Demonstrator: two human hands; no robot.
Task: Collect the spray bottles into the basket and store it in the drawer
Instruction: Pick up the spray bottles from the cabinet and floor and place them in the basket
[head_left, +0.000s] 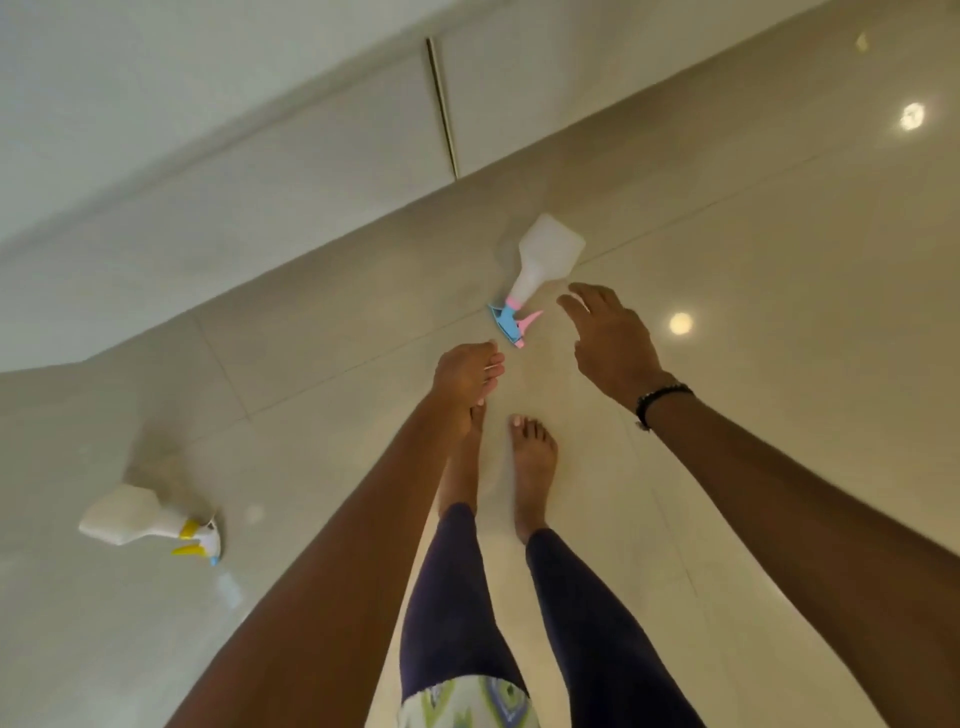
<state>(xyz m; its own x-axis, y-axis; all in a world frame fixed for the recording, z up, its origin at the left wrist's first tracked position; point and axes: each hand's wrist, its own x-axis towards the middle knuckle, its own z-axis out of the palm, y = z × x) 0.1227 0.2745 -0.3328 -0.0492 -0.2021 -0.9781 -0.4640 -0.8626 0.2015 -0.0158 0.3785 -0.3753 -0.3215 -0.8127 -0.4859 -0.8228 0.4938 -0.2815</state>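
Patterned green-and-white fabric (470, 701) at the bottom edge lies nearest the camera, with two legs in dark leggings (452, 613) below it and two bare feet (532, 462) standing on the glossy beige tiled floor (753, 234). Both bare forearms reach forward and down from the lower corners of the view.

Right hand (610, 338): fingers spread and extended, palm down, holding nothing. It hovers just beside the neck of the pink-and-blue spray bottle (540, 265); whether a fingertip touches the bottle cannot be told. A dark beaded bracelet (660, 400) circles the right wrist.

Left hand (467, 374): fingers loosely curled inward, empty, positioned above the left foot and near the nozzle of the same bottle, without contact.

Pink-and-blue spray bottle: white translucent body, lying on its side on the floor, base pointing toward the cabinet, trigger head pointing toward the person. It rests ahead of the feet, between the two hands and closer to the right one.

Yellow-and-white spray bottle (150, 522): white body, yellow collar and trigger, small blue nozzle tip. It also lies on its side on the floor, well apart from the first bottle, to the left of the left forearm.

Pale cabinet fronts (311, 156) run along the far side of the floor, divided by a narrow brass-coloured strip (441, 109). Round ceiling-light reflections (680, 323) show on the tiles at right.
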